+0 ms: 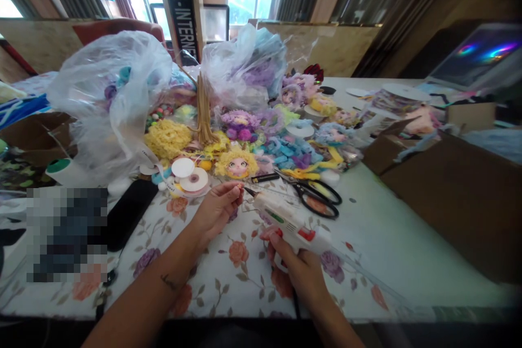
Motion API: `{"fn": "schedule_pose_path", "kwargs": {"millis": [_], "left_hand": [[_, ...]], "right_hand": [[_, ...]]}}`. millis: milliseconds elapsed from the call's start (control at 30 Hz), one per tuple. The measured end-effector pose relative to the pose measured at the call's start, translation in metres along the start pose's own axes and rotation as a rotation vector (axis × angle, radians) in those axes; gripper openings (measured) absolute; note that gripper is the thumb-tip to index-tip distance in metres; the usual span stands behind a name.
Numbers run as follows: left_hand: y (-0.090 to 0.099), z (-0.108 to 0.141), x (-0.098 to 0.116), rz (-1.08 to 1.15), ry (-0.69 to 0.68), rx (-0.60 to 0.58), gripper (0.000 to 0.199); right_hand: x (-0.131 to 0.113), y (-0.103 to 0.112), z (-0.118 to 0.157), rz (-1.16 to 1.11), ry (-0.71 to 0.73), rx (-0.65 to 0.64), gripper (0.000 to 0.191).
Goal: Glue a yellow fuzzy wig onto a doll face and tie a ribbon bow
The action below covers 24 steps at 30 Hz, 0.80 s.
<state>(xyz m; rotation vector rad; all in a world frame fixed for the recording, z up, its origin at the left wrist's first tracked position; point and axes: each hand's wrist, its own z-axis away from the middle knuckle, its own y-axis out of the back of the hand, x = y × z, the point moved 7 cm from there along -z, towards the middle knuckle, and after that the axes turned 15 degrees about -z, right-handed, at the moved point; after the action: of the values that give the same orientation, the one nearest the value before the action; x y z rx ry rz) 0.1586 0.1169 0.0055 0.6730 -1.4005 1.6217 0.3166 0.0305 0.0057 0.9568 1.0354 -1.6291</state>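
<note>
My right hand (299, 266) is wrapped round the handle of a white hot glue gun (283, 217) with a red part near its back. The gun's dark nozzle points left and up, at the fingertips of my left hand (218, 206). Those fingers pinch a tiny orange-pink piece, too small to name, and the nozzle tip is touching it or very close. Just beyond lies a doll head (237, 164) with curly yellow hair. Black-handled scissors (316, 196) rest to the right of the gun, beside a small black cylinder (265, 178).
Ribbon spools (194, 180), yellow yarn (168, 138) and blue trimmings (291, 151) crowd the middle. Behind them stand bulky plastic bags (118, 92). A cardboard box (444, 190) is at right, a black phone (132, 206) at left. Flowered cloth (220, 288) covers the near table.
</note>
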Motion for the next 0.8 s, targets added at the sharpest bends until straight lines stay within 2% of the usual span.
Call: {"fn": "schedule_pose_path", "kwargs": {"millis": [433,800], "left_hand": [[-0.0003,0.001,-0.0005,-0.033,0.005,0.016,0.03],[-0.0003,0.0005,0.0,-0.012,0.001,0.012,0.028]], "right_hand": [[0.0004,-0.0017,-0.0004,0.074,-0.019,-0.016,0.036],[-0.0021,0.0,-0.0027,0.044,0.045,-0.003,0.037]]}}
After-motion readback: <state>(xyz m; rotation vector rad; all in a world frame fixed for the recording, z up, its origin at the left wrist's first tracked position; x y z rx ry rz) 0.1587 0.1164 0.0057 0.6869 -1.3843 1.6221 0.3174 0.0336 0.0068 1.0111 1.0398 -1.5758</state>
